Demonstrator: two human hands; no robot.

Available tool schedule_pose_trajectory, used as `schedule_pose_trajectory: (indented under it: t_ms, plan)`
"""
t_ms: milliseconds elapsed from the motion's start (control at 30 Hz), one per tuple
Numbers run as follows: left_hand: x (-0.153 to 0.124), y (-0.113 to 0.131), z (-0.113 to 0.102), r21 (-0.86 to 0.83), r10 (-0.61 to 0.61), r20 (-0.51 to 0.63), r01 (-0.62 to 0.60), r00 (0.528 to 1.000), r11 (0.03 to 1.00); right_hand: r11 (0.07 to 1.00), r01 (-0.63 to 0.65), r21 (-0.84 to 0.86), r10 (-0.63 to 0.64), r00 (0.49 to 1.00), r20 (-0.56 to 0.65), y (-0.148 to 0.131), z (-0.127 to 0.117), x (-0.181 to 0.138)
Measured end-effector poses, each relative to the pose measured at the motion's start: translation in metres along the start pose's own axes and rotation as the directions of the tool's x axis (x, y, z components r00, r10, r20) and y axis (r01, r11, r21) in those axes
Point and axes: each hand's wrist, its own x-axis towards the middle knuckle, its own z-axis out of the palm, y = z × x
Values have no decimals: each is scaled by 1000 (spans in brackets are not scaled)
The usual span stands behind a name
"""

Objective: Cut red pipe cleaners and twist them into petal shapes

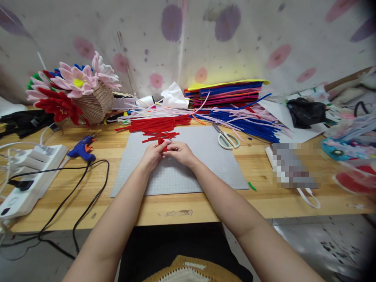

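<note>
Both of my hands meet over the grey cutting mat (pixel 188 176), near its far edge. My left hand (pixel 154 154) is closed around a small piece of red pipe cleaner (pixel 161 144), its tip poking up between thumb and fingers. My right hand (pixel 182 152) pinches at the same red piece from the other side; its fingertips partly hide what they grip. Just beyond the hands lies a pile of red pipe cleaners (pixel 160 124), a few of them resting on the mat. Scissors (pixel 227 139) with pale handles lie at the mat's far right.
Blue pipe cleaners (pixel 249 125) and a stacked bundle (pixel 226 94) lie at the back. On the left are a basket of pipe-cleaner flowers (pixel 96 102), a blue glue gun (pixel 82 149), a power strip (pixel 35 176) and looping black cables. A blurred-out device (pixel 293 166) sits right.
</note>
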Motion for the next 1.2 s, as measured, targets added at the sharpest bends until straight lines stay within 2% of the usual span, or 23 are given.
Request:
schedule_pose_trajectory:
  t_ms: [100, 300, 433, 633, 867, 1067, 1200]
  plan:
    - [-1, 6, 0, -34, -73, 51, 75, 996, 997, 998, 42, 56, -40, 999, -37, -4, 0, -1]
    - [-1, 12, 5, -20, -88, 68, 90, 994, 996, 999, 30, 45, -25, 995, -97, -14, 0, -4]
    - [0, 9, 8, -18, -26, 35, 26, 999, 999, 997, 36, 64, -28, 992, -123, -12, -1, 0]
    - [3, 4, 7, -9, 169, -48, -169, 985, 986, 999, 27, 29, -23, 990, -142, -5, -3, 3]
    - [-1, 1, 10, -33, 102, -15, -103, 995, 994, 999, 42, 27, -37, 988, -149, -4, -3, -1]
    - [-4, 3, 7, -1, 154, -26, -154, 988, 988, 998, 14, 69, -4, 990, -138, -5, -3, 2]
    - [-2, 5, 6, 64, 178, -38, -176, 983, 982, 984, -77, 161, 86, 995, -50, -6, -4, 2]
